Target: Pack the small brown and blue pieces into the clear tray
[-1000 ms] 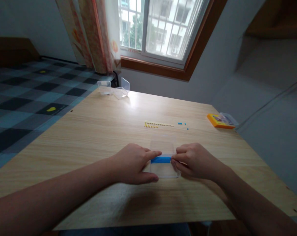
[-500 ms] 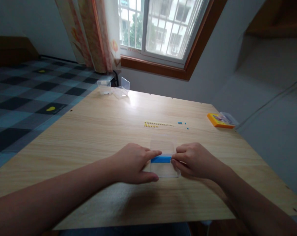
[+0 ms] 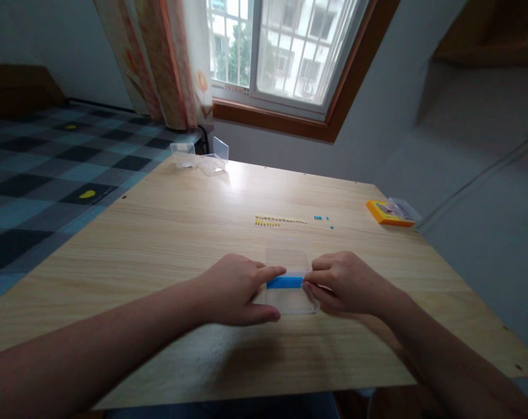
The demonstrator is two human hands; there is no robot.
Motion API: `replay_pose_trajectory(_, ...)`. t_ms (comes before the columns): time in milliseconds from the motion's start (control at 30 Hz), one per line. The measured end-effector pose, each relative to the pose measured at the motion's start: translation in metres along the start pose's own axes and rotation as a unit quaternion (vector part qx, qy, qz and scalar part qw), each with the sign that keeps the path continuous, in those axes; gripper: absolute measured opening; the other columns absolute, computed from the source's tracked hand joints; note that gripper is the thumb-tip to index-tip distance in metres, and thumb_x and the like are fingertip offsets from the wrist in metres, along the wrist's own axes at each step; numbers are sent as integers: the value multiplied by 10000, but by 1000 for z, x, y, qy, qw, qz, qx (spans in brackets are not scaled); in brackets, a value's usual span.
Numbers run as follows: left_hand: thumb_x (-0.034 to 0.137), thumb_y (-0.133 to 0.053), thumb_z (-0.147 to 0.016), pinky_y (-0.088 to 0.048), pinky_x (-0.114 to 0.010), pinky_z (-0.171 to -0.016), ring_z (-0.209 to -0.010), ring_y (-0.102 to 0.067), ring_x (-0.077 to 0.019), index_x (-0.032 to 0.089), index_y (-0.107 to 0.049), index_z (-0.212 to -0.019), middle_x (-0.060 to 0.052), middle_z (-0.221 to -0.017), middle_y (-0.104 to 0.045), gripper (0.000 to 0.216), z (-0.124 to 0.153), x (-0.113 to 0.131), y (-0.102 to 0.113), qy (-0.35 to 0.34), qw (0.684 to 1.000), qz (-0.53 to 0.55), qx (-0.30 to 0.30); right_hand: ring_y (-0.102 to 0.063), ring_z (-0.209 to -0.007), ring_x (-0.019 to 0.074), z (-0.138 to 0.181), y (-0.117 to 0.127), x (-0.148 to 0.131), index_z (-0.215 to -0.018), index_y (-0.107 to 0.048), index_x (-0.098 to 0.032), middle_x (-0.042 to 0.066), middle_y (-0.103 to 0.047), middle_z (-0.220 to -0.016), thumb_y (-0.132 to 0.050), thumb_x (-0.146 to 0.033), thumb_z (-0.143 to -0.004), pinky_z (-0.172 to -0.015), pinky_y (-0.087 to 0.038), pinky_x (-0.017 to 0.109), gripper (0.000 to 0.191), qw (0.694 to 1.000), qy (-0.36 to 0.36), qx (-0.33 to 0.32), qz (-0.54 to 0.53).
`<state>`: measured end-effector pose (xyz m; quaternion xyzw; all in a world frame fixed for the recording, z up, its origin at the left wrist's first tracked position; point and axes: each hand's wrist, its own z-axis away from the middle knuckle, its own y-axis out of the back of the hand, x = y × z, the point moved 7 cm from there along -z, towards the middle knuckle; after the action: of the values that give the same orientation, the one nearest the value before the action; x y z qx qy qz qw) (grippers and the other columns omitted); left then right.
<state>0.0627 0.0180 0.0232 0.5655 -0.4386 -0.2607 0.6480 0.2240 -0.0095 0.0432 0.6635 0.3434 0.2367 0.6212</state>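
An open clear plastic box [image 3: 290, 301] lies on the table in front of me, its transparent lid [image 3: 286, 250] folded back on the far side. A bundle of thin blue strips [image 3: 284, 283] lies across it. My left hand [image 3: 240, 291] rests at the box's left side with thumb and index finger spread apart. The index fingertip is by the top edge of the strips. My right hand [image 3: 344, 283] is closed in a pinch at the right end of the strips. What sits between its fingertips is too small to make out.
Beyond the box are rows of small yellow pieces [image 3: 279, 221] and a few small blue pieces [image 3: 318, 218]. Two open clear boxes [image 3: 213, 164] stand at the far left corner. An orange-yellow box [image 3: 388, 213] lies at the right table edge. A checked bed [image 3: 49, 174] adjoins on the left.
The whole view has shifted very slightly. Both hands, the box and the blue strips keep the same arrangement.
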Motion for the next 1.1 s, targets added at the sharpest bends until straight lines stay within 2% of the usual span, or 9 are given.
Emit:
replay_pose_trajectory(100, 607, -688, -872, -519, -341, -655, -768, -748, -271, 179, -566, -1473, -72, -951, -788, 748, 0, 0, -1, -6, 1000, 3, -2, -500, -592, 135, 4, 10, 4, -791, -733, -187, 19, -614, -668, -538, -237, -986, -591, -315, 307, 281, 997, 31, 62, -28)
replay_pose_trajectory(167, 607, -680, -878, -522, -346, -662, -777, -751, -274, 175, -558, -1480, -75, -958, -788, 751, 0, -1, -1, -8, 1000, 2, -6, -535, -610, 145, 9, 20, 19, -828, -747, -187, 28, -630, -683, -547, -234, -988, -593, -361, 299, 261, 989, 19, 140, -48)
replay_pose_trajectory(267, 611, -666, -887, -526, -353, -673, -788, -754, -277, 169, -557, -1477, -76, -961, -788, 746, 1, -2, -2, -10, 1000, 4, -6, -601, -692, 183, 22, 32, 63, -884, -769, -192, 57, -674, -737, -565, -250, -995, -658, -462, 317, 239, 960, -65, 270, -44)
replay_pose_trajectory(333, 609, -660, -892, -526, -358, -675, -788, -755, -280, 161, -562, -1470, -79, -958, -788, 738, 1, -2, -1, -13, 1000, 7, -5, -640, -811, 232, 30, 30, 97, -928, -787, -193, 88, -703, -803, -565, -285, -998, -772, -515, 376, 250, 939, -145, 312, -5)
replay_pose_trajectory(433, 600, -662, -891, -522, -353, -667, -779, -754, -279, 162, -559, -1473, -80, -953, -789, 736, 1, -2, -1, -13, 1000, 10, -4, -633, -1119, 301, 30, 8, 139, -1178, -769, -171, 162, -722, -1134, -518, -308, -1010, -1021, -494, 497, 332, 926, -267, 262, 48)
replay_pose_trajectory(600, 593, -680, -883, -524, -340, -676, -781, -755, -273, 166, -560, -1475, -77, -935, -786, 740, 0, -2, -1, -8, 1000, 9, -2, -341, -1515, 415, 18, -35, 163, -1461, -611, -199, 199, -456, -1600, -502, -369, -1016, -1184, -294, 689, 489, 930, -323, 165, 58)
replay_pose_trajectory(700, 597, -673, -887, -523, -340, -675, -785, -755, -276, 168, -558, -1476, -73, -925, -784, 738, -1, -1, 0, -8, 1000, 8, -1, -235, -1573, 407, 13, -47, 166, -1507, -568, -263, 156, -347, -1681, -436, -416, -1052, -1206, -221, 712, 498, 932, -337, 119, 56)
replay_pose_trajectory(900, 594, -661, -896, -508, -337, -660, -774, -752, -270, 172, -552, -1481, -65, -920, -785, 729, -1, -2, -1, -8, 1000, 4, -3, -183, -1592, 397, 10, -46, 166, -1511, -567, -249, 171, -269, -1709, -393, -439, -1073, -1220, -193, 695, 508, 933, -348, 82, 49)
replay_pose_trajectory(1100, 585, -672, -893, -498, -323, -646, -757, -753, -257, 172, -560, -1472, -62, -910, -785, 720, -1, -3, -1, -9, 1000, 5, 2, -173, -1596, 386, 9, -32, 151, -1236, -777, -254, 132, -315, -1698, -595, -357, -980, -1231, -174, 685, 331, 945, -278, 162, 62)
